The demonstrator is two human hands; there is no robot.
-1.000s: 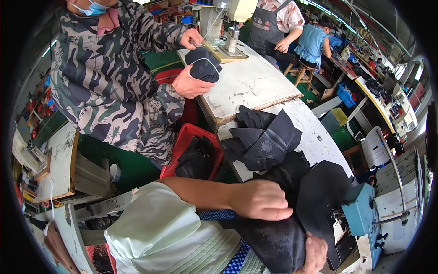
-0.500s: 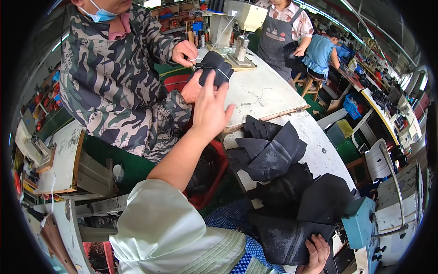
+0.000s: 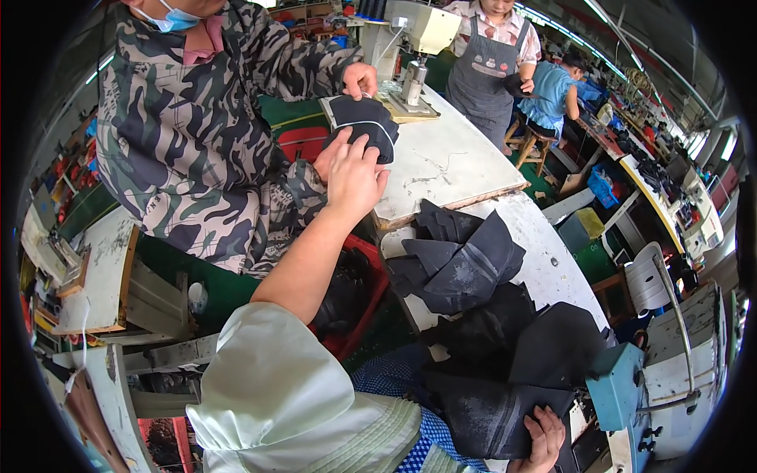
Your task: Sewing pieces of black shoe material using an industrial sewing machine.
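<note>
My left hand (image 3: 356,175) reaches forward to a stack of black cut pieces (image 3: 367,124) bound with a white cord. Its fingertips touch the stack's near edge; the fingers are extended, with the thumb apart. A co-worker in a camouflage jacket holds the same stack, one hand (image 3: 360,80) at its far edge by the cord and the other partly hidden behind my fingers. At the lower right my right hand (image 3: 546,438) grips the edge of a large black piece (image 3: 481,414), fingers on top and thumb hidden. More black pieces (image 3: 556,343) lie just beyond it.
A heap of folded black pieces (image 3: 465,260) lies on the white table (image 3: 552,260). A sewing machine (image 3: 414,79) stands at the far end, and a blue-green machine part (image 3: 613,374) at the right. A red crate (image 3: 371,268) sits below. Two other people are beyond.
My left hand has come down onto the stack's near edge. The co-worker has turned the stack so its broad face shows and shifted a hand to its far edge. My right hand stays put.
</note>
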